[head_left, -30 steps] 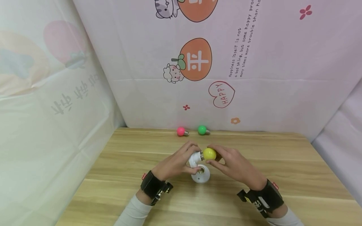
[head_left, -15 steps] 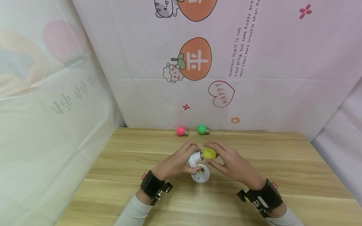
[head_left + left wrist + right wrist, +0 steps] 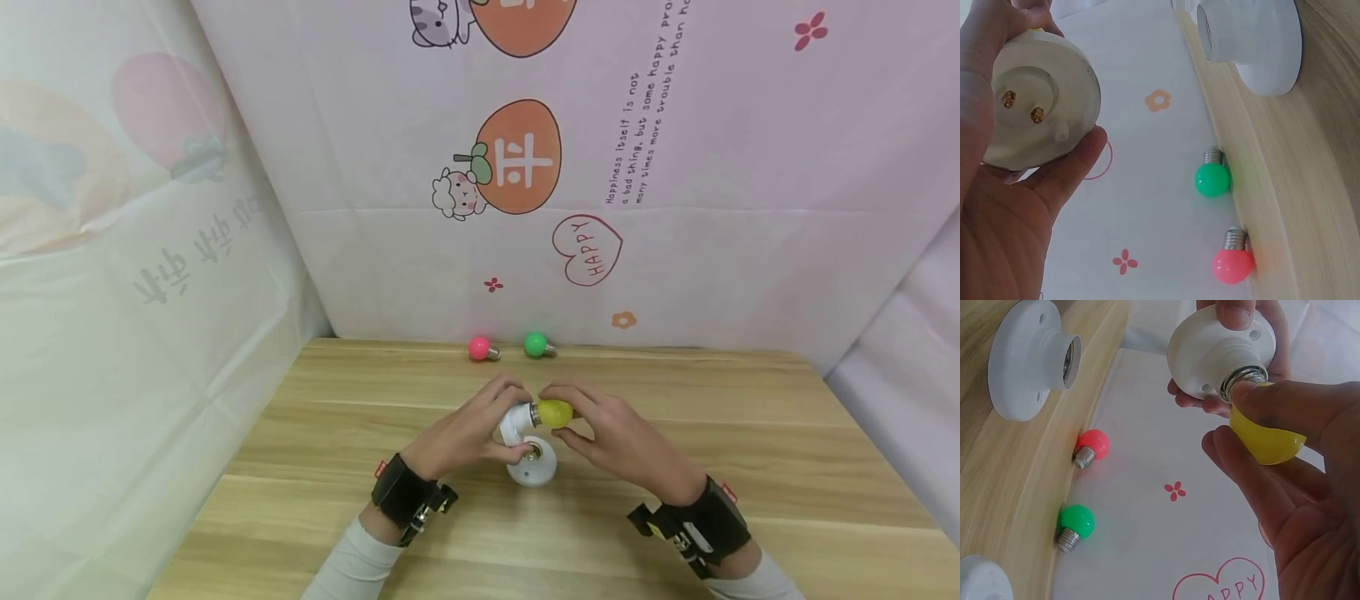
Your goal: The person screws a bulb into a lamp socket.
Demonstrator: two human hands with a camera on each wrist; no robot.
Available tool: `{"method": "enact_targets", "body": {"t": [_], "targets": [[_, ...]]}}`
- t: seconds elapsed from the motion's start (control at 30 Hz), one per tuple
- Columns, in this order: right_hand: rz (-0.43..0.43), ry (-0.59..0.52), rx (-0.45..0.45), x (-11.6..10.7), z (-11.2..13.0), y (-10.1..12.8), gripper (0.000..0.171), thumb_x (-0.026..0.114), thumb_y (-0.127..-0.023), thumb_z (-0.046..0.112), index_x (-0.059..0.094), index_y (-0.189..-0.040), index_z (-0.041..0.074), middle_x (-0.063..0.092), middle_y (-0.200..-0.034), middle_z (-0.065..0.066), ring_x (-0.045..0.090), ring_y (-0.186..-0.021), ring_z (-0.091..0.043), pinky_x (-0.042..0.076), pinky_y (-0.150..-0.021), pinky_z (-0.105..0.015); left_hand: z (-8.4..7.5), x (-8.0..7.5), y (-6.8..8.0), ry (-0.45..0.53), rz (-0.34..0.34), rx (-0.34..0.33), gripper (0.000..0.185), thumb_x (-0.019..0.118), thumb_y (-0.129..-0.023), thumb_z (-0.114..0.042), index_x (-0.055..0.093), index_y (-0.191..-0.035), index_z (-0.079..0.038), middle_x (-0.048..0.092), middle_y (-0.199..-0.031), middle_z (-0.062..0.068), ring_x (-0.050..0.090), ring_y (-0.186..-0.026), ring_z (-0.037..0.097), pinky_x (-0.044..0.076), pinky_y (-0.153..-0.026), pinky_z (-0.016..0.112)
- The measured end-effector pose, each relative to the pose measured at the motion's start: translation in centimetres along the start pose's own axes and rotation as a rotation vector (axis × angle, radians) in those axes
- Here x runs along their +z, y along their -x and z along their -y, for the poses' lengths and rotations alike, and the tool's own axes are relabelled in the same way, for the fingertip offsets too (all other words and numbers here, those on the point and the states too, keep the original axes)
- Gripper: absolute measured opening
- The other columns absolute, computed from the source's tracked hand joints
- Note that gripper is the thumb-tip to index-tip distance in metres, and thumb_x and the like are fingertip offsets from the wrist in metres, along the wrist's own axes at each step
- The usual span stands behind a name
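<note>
Bulb (image 3: 555, 412) and holder sat together in the air, just above the wooden worktop (image 3: 750, 433), and the big pink cloth wall (image 3: 712, 167) with cartoon pictures stood behind it. The person's left hand (image 3: 468, 433) had its fingers curled round a white lamp holder (image 3: 514, 423), with the holder's flat back toward the palm. The right hand (image 3: 618, 437) pinched the yellow bulb between thumb and fingers. The bulb's metal screw end sat in the mouth of the held holder. Under the hands, a second white lamp holder (image 3: 532, 467) lay flat on the worktop with its hole facing up. A third white holder (image 3: 979, 581) showed only at the corner of the right wrist view. At the far edge of the worktop, right by the cloth wall, lay a green bulb (image 3: 536, 344) and a pink bulb (image 3: 480, 348), side by side but not touching.
</note>
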State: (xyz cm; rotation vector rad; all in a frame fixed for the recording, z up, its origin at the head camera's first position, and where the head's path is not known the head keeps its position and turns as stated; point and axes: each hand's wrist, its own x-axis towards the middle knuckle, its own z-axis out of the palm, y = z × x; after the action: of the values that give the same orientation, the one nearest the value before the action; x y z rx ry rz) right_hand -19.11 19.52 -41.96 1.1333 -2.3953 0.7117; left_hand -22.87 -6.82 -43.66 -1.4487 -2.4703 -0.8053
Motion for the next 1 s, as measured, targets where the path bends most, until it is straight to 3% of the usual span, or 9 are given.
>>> {"method": "enact_targets", "body": {"t": [0.5, 0.77, 1.0], "targets": [[0.013, -0.043, 0.034, 0.01, 0.08, 0.19, 0.060, 0.086, -0.089, 0.017, 0.061, -0.141, 0.002, 0.073, -0.126, -0.012, 0.076, -0.101, -0.014, 0.063, -0.085, -0.024, 0.00, 0.00, 0.06, 0.019, -0.003, -0.002, 0.054, 0.082, -0.094, -0.030, 0.054, -0.136, -0.009, 0.050, -0.133, 0.001, 0.052, -0.118, 0.010, 0.053, -0.100, 0.019], [0.056, -0.060, 0.095, 0.11, -0.08, 0.36, 0.053, 0.077, -0.098, 0.021, 0.059, -0.145, 0.003, 0.073, -0.118, -0.003, 0.066, -0.091, -0.001, 0.063, -0.077, -0.025, -0.11, 0.13, 0.07, 0.008, 0.007, 0.000, 0.054, 0.082, -0.094, -0.030, 0.054, -0.136, -0.009, 0.049, -0.134, 0.001, 0.051, -0.118, 0.009, 0.053, -0.100, 0.018], [0.080, -0.059, 0.135, 0.02, -0.16, 0.36, 0.052, 0.075, -0.100, 0.025, 0.059, -0.145, 0.005, 0.074, -0.119, -0.003, 0.064, -0.087, 0.000, 0.059, -0.074, -0.019, -0.08, 0.23, 0.04, -0.012, -0.006, 0.017, 0.054, 0.083, -0.093, -0.028, 0.054, -0.135, -0.010, 0.050, -0.133, 0.001, 0.051, -0.117, 0.009, 0.053, -0.100, 0.018]]}}
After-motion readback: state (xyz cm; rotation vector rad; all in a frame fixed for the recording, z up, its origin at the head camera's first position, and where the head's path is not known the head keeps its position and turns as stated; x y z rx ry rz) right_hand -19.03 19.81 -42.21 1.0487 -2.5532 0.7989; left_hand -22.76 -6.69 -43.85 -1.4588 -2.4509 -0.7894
